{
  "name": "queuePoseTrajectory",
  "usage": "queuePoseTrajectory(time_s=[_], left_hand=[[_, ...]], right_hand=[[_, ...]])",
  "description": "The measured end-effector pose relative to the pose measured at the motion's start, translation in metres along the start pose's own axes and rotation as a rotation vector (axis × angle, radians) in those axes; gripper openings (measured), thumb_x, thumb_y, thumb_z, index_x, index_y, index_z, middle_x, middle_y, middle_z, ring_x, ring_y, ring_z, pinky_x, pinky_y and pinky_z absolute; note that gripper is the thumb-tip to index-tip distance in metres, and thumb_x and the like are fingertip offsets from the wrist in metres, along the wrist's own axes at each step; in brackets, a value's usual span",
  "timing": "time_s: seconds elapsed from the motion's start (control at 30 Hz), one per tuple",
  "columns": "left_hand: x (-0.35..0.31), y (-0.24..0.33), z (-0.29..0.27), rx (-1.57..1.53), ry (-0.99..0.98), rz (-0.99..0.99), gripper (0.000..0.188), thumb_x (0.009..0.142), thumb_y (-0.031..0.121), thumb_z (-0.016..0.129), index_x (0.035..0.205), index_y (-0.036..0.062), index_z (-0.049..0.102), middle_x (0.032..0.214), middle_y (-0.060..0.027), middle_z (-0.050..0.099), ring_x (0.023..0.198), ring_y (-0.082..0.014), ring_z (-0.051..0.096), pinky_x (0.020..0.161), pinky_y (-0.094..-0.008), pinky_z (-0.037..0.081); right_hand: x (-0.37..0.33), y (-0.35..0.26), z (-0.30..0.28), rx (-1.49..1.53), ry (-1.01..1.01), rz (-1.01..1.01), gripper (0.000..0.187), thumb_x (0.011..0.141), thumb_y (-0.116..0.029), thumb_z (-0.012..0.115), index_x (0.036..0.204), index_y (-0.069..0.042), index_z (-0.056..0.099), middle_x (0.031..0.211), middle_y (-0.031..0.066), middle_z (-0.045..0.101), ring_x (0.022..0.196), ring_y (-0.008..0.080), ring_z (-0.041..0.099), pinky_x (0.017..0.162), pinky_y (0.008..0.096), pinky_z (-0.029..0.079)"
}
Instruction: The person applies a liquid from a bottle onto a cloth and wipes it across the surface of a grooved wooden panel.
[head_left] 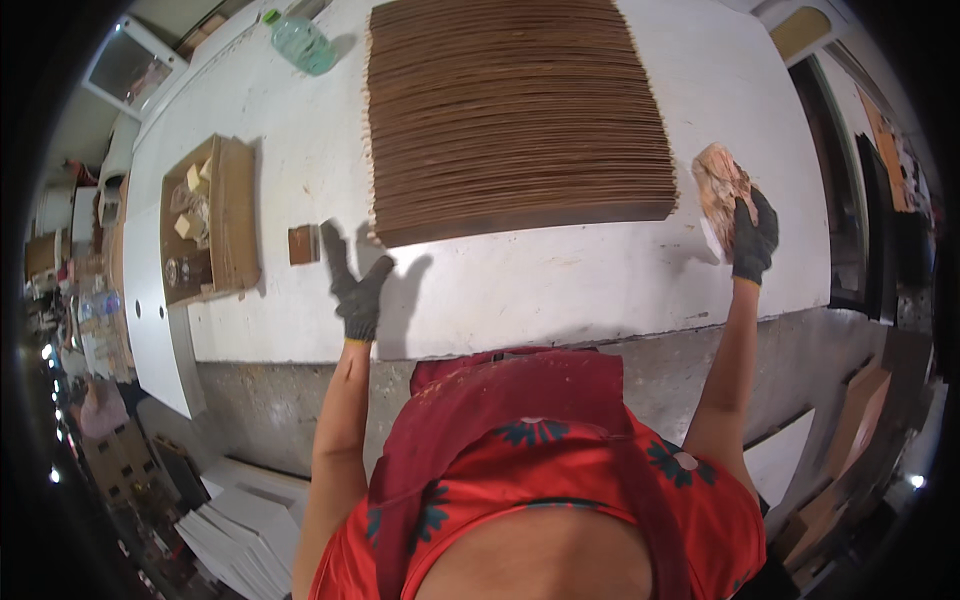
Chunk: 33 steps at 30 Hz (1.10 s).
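Observation:
A broad stack of thin brown boards lies on the white table, its edges toward me. My left hand, in a dark grey glove, is by the stack's near left corner with thumb and fingers spread, holding nothing. Just left of its fingertips lies a small brown block. To the right of the stack, my gloved right hand grips a crumpled pinkish-tan rag on the tabletop. Part of the rag is hidden under that hand.
An open cardboard box with pale yellow blocks and a glass jar stands at the table's left. A green-capped clear bottle lies at the far left. White panels lean below on the left, with more boards at lower right.

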<state>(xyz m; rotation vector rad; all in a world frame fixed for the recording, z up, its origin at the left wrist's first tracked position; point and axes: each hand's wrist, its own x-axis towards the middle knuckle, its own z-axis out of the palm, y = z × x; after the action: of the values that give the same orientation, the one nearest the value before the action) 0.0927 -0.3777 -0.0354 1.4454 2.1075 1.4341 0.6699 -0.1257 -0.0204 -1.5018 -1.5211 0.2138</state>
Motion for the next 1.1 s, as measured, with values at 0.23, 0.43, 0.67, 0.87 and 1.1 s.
queuePoseTrajectory(time_s=[0.23,0.43,0.67,0.87,1.1], left_hand=[[0.029,-0.013,0.042,-0.07,-0.137,-0.074,0.11,0.059,0.019,0.092,0.146,0.001,0.028,0.137,-0.0167,0.049,0.12,-0.029,0.052,0.106,-0.0412,0.041],[0.029,-0.015,0.039,0.042,-0.132,-0.025,0.108,0.056,0.029,0.093,0.143,0.0013,0.034,0.134,-0.0195,0.053,0.125,-0.0363,0.048,0.114,-0.0448,0.027],[0.035,-0.004,0.047,-0.025,-0.132,-0.014,0.103,0.056,0.027,0.093,0.139,-0.0004,0.038,0.122,-0.0198,0.055,0.113,-0.0369,0.053,0.102,-0.0443,0.042],[0.037,0.006,0.037,-0.071,-0.055,0.016,0.097,0.059,0.023,0.092,0.138,0.0005,0.041,0.113,-0.0155,0.056,0.102,-0.0304,0.058,0.086,-0.0391,0.053],[0.041,0.001,0.045,-0.033,-0.083,0.112,0.098,0.059,0.023,0.092,0.139,0.0013,0.04,0.116,-0.017,0.055,0.105,-0.0312,0.055,0.089,-0.0394,0.051]], right_hand=[[-0.033,-0.13,0.087,-0.371,-0.371,-0.657,0.045,0.076,-0.03,0.074,0.117,-0.014,0.064,0.131,0.019,0.054,0.124,0.0413,0.047,0.102,0.0475,0.038],[-0.082,-0.15,0.16,-0.382,-0.348,-0.38,0.055,0.083,-0.035,0.067,0.133,-0.013,0.056,0.136,0.0214,0.05,0.126,0.0411,0.046,0.103,0.0526,0.035],[-0.181,-0.246,0.262,-0.113,-0.465,-0.576,0.045,0.087,-0.022,0.063,0.13,-0.01,0.056,0.132,0.0158,0.055,0.119,0.0338,0.052,0.101,0.0471,0.04],[-0.129,-0.265,0.164,-0.148,-0.502,-0.547,0.048,0.082,-0.032,0.068,0.127,-0.016,0.06,0.13,0.0082,0.058,0.125,0.0278,0.049,0.107,0.0476,0.032],[-0.071,-0.158,0.125,-0.347,-0.391,-0.279,0.039,0.081,-0.032,0.071,0.113,-0.011,0.066,0.106,0.014,0.065,0.099,0.0343,0.059,0.087,0.0411,0.047]])
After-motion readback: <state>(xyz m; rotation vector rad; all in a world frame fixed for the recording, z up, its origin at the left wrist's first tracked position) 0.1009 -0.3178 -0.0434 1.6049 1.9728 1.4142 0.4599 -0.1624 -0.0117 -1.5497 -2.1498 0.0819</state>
